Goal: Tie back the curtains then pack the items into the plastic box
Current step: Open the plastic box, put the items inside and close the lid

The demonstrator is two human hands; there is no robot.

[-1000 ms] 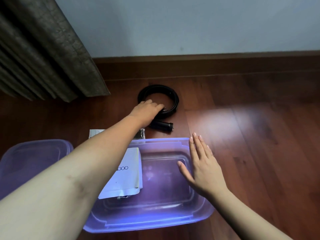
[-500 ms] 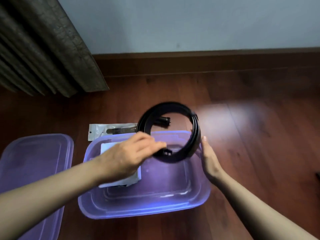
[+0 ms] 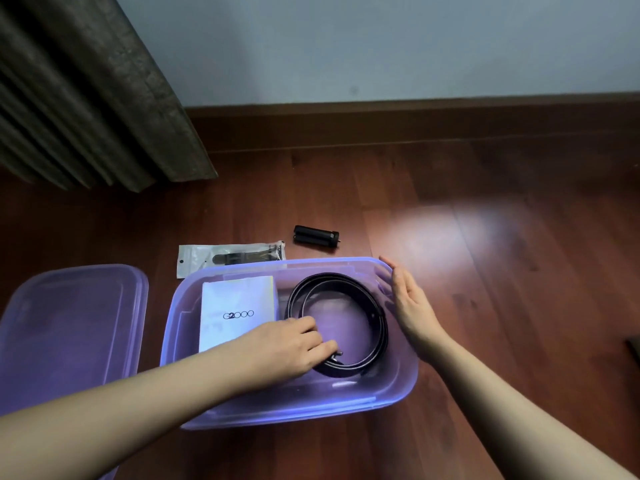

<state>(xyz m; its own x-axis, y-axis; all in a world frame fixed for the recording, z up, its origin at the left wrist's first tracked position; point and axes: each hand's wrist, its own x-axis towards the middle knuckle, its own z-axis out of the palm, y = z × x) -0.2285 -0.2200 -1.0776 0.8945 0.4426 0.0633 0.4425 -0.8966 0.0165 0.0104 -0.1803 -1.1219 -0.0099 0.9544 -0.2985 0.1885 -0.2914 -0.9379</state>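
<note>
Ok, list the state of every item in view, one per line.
plastic box: open, on floor
lid: off, beside box
belt: coiled, inside box
white packet: inside box
clear pouch: unpacked, on floor
black cylinder: unpacked, on floor
left hand: on belt
right hand: open

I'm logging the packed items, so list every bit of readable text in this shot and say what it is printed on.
"G2000": printed in dark letters on the white packet lying in the left part of the plastic box.
Clear zip pouch on the floor behind the box: no readable print.
Coiled black belt and small black cylinder: no text visible.
</note>
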